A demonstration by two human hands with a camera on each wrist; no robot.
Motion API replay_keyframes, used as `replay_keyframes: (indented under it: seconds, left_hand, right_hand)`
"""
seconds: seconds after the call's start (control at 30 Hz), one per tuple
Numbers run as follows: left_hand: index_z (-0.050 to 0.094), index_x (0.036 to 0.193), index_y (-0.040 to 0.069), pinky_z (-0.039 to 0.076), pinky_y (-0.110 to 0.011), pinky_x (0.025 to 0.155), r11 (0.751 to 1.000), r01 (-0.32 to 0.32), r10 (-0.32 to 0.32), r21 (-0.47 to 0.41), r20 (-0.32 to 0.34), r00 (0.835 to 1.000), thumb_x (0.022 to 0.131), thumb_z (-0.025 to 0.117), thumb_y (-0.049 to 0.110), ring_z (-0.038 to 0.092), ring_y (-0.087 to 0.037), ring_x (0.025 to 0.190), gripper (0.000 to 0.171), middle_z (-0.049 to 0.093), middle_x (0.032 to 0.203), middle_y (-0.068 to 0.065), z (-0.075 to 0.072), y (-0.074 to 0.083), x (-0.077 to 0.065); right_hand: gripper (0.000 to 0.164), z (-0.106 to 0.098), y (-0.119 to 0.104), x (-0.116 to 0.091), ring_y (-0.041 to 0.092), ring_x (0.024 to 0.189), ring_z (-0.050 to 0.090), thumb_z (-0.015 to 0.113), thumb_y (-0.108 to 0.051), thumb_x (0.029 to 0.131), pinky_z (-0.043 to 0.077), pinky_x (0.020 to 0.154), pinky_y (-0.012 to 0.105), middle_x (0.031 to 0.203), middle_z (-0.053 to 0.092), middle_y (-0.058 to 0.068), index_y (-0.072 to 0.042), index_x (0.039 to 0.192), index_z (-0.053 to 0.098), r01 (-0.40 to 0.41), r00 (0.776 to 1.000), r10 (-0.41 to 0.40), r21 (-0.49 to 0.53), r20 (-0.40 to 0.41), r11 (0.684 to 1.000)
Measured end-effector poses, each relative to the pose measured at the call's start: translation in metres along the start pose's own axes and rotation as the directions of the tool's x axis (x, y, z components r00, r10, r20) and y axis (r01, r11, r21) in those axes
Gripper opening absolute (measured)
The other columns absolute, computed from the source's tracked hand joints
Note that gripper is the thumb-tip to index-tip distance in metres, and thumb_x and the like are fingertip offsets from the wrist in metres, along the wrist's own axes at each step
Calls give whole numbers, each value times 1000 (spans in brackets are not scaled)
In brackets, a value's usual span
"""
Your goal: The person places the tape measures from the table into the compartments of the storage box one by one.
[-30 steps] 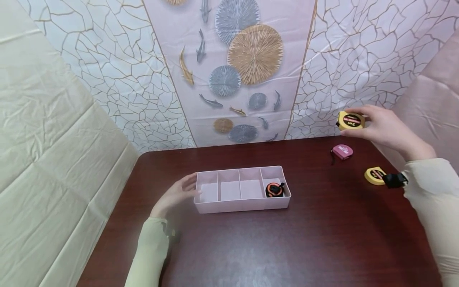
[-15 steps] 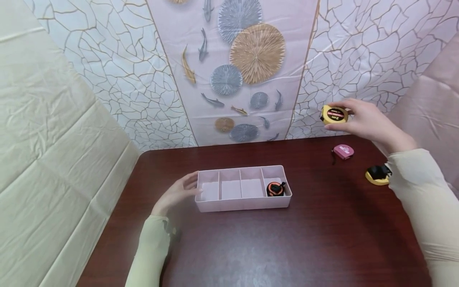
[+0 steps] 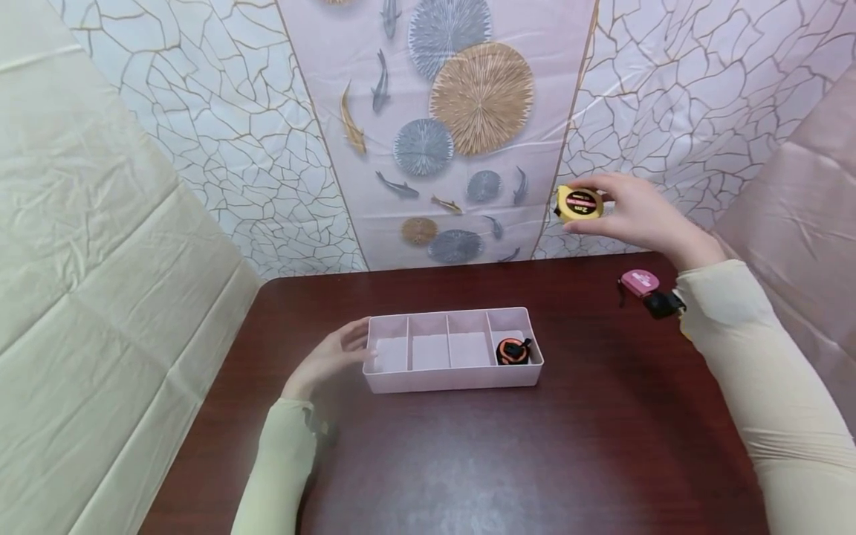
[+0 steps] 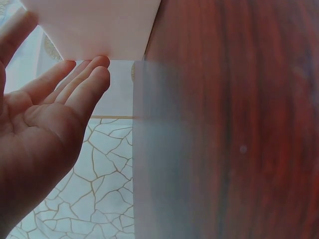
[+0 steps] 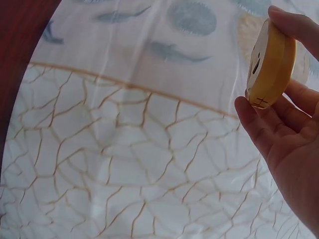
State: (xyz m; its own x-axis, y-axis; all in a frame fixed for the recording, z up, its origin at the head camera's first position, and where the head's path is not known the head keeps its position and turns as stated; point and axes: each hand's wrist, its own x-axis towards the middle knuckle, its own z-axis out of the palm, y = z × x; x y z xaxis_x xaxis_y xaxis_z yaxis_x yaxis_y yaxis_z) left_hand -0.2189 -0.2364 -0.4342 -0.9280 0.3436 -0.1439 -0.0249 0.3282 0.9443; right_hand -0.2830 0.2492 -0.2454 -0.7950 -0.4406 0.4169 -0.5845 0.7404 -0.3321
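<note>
In the head view, my right hand pinches a yellow tape measure by its edges, high above the table's back edge. The right wrist view shows the tape measure side-on between thumb and fingertips. My left hand rests against the left end of a pale pink divided box. Its fingers lie loosely extended, with the fingertips at the end wall in the left wrist view. An orange and black tape measure sits in the box's rightmost compartment; the other compartments hold nothing.
A pink tape measure with a dark strap lies at the right of the dark red table. Just a sliver of another yellow tape measure shows beside the right sleeve. A patterned cloth hangs behind.
My right hand has carried the yellow tape measure to the left and slightly up in view. The sleeve now covers most of the other yellow one. The left hand and box stay put.
</note>
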Motion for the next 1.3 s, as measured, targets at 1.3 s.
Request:
replay_keyframes:
  seconds: [1.3]
  left_hand:
    - [38,141,23,37,-38,100,999,-30,29,-34,-40,999,80,74,20,42,-15,126,71,42,140,3,-2,-29,13]
  right_hand:
    - [63,17,-77,66,16,104,51,78,-41,72,40,85,36,118,57,3,-11,123,58,264,964,-264,16,2,964]
